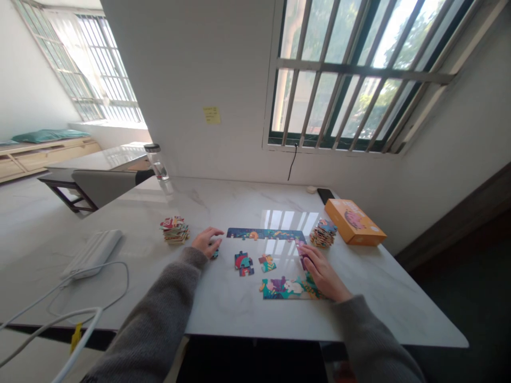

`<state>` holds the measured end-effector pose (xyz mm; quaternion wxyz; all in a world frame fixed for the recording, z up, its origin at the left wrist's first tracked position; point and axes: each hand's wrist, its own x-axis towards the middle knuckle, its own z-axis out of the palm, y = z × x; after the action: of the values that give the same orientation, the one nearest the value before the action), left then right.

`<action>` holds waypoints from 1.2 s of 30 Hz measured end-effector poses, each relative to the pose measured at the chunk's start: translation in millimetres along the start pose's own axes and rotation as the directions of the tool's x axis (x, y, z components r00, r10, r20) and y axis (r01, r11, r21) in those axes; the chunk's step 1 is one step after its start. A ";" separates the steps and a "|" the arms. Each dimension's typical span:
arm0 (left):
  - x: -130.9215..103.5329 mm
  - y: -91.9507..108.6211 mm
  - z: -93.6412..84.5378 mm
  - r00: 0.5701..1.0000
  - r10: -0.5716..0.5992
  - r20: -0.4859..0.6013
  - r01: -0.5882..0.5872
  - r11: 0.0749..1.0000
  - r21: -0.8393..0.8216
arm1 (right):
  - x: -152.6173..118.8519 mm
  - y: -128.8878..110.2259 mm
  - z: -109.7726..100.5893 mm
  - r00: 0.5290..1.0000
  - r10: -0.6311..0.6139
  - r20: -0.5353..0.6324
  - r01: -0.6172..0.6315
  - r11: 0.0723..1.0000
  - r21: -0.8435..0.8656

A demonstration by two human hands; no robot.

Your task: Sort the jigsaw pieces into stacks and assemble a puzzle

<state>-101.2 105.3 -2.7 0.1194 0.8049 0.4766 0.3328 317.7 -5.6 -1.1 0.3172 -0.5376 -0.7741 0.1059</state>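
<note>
Jigsaw pieces lie joined in a partial border on the white table: a dark blue top strip (271,234) and a colourful bottom strip (285,287) with a white animal. My right hand (323,274) rests on the right side of this border, fingers stretched out and covering part of it. My left hand (206,242) is left of the top strip, thumb and fingers apart. A small puzzle piece (215,255) shows partly beneath it. Between the hands lie a small joined red-and-blue cluster (243,263) and an orange-and-teal piece (267,263).
Stacks of puzzle pieces stand at left (174,231) and right (323,233). An orange box (354,222) and a dark phone (326,196) are at the back right. A white power strip (93,252) with cables lies left; a clear bottle (157,162) stands at the far left corner.
</note>
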 end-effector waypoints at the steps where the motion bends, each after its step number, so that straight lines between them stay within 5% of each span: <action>1: -3.4 -2.6 -1.5 1.000 -0.008 0.006 0.008 1.000 0.010 | -0.9 0.3 -0.3 1.000 0.012 -0.016 -0.012 1.000 0.021; 13: -51.8 -19.8 -12.8 0.993 -0.066 0.095 0.051 0.988 0.148 | -3.1 -8.3 0.2 0.999 0.018 -0.039 -0.016 0.999 0.041; 36: -50.2 -10.4 -11.5 0.997 -0.074 0.024 0.068 0.980 0.187 | -2.4 -10.6 0.2 0.996 0.025 -0.087 -0.021 0.998 0.054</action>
<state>-132.1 66.8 -20.5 0.0627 0.8000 0.5323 0.2696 310.0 -12.0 3.2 0.3637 -0.5420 -0.7501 0.1063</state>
